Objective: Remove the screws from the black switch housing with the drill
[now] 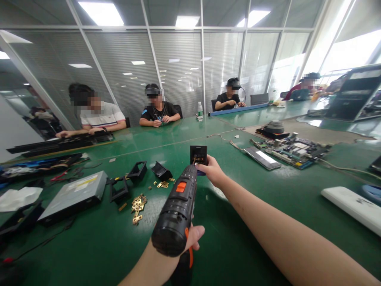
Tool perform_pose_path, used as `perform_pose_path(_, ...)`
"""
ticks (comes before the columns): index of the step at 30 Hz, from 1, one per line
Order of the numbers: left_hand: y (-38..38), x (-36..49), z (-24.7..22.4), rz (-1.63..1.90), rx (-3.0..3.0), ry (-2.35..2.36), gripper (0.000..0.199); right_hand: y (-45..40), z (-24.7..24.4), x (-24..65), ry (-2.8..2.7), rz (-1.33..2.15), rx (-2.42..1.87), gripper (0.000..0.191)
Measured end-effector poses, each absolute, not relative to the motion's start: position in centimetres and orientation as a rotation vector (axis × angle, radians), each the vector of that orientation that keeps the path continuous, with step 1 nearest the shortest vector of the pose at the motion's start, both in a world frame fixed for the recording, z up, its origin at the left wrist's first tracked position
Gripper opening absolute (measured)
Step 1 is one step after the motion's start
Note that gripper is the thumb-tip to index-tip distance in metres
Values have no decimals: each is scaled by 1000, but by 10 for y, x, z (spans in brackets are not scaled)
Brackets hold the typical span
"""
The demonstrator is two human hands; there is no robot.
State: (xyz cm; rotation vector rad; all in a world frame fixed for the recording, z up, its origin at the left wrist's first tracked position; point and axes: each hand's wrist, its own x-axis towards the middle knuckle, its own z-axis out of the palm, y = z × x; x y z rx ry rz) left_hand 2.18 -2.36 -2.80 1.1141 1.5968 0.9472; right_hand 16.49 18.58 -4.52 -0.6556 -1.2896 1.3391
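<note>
My left hand [194,237] is wrapped round the handle of a black and orange cordless drill [176,208], its thumb on the right side. The drill points away from me, and its front end meets a small black plastic housing [198,151]. My right hand [213,171] grips this housing by its right side, above the table. Small metal parts show inside the housing, but the drill hides its lower left and the bit's tip is hard to make out. Left of the drill lie brass metal pieces [138,205] and black plastic frames [137,171].
On the green table [238,234], a grey disc drive [76,194] lies left. Rightward are a circuit board [299,150], a flat silver-grey part [262,157] and a white long object [351,208]. Several people sit across the table, near a water bottle [199,111].
</note>
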Motion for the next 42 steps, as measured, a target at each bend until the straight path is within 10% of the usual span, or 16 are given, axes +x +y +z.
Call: perform_pose_path(42, -19, 28, -27, 974, 1055, 1639, 35, 187, -48, 166, -1298, 1337, -662, 41)
